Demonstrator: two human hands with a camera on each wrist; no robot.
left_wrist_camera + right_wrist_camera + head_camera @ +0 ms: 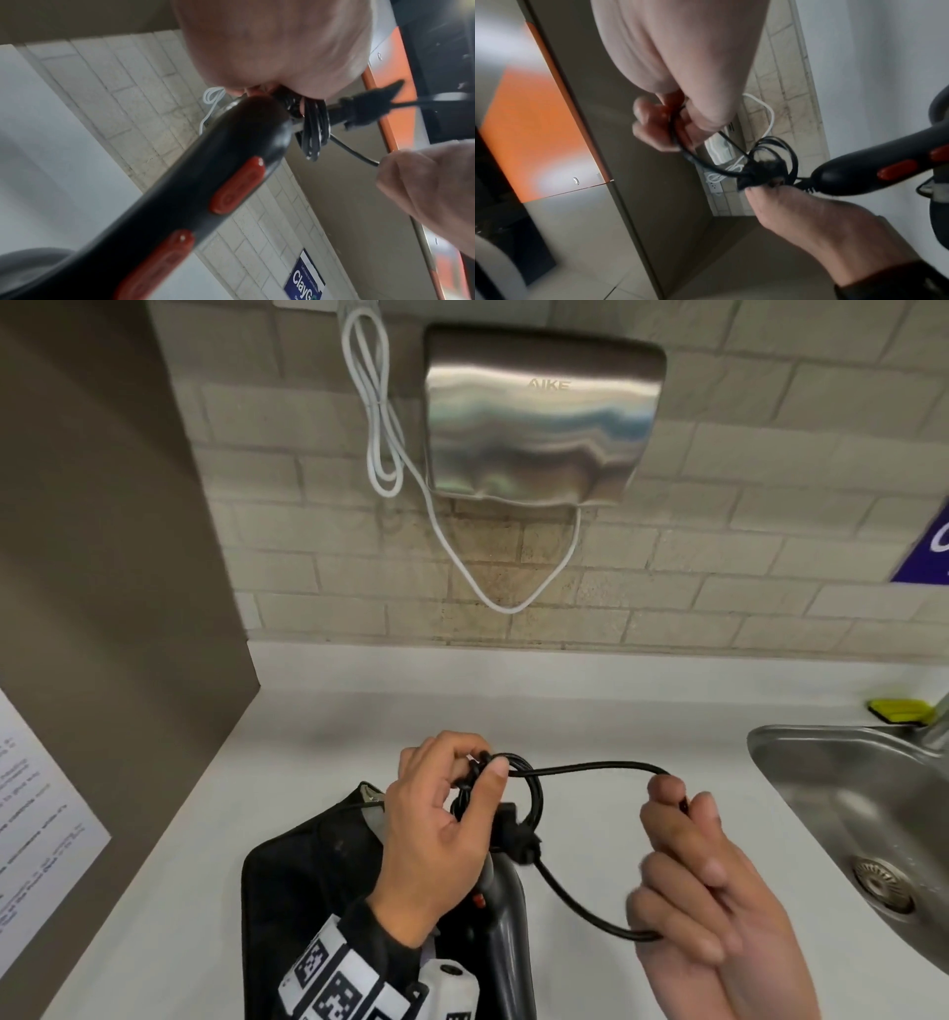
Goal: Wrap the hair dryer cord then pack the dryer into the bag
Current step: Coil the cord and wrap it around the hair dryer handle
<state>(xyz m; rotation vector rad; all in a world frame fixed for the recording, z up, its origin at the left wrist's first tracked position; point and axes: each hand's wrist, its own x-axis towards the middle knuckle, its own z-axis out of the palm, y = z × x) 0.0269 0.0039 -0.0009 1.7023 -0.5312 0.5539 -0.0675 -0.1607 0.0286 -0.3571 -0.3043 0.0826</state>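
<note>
A black hair dryer (500,932) with red buttons (237,185) hangs handle-up over a black bag (308,891) lying on the white counter (318,721). My left hand (441,819) pinches the coiled black cord (529,793) at the end of the handle (205,172); the coils and the plug (359,110) bunch beside my fingers. My right hand (688,860) grips a loose loop of the same cord (693,158), held out to the right of the coil. The dryer's barrel is hidden below the frame.
A steel sink (862,824) lies at the right, with a yellow sponge (901,709) behind it. A steel hand dryer (539,413) with a white cable (380,418) hangs on the tiled wall. A brown panel (102,531) stands at the left.
</note>
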